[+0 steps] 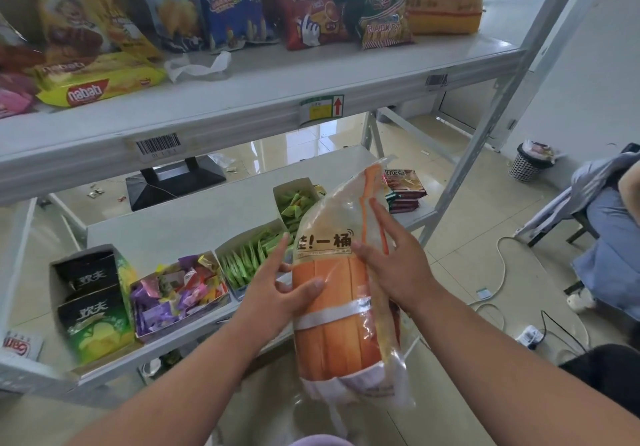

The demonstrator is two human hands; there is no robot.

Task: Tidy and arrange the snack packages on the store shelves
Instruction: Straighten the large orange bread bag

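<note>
I hold the tall orange-and-clear plastic snack bag (pixel 343 293) upright between both palms, left hand (pixel 277 293) cupping its side, right hand (pixel 394 265) flat, fingers straight, before the lower grey metal shelf (pixel 194 217).

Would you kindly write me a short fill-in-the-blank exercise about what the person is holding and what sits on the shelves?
1. Both hands, left hand and right hand, hold a large ____ snack bag.
2. The yellow wafer pack lies on the ____ shelf.
3. The box of mixed candies sits on the ____ shelf.

Missing words: orange; upper; lower
</note>
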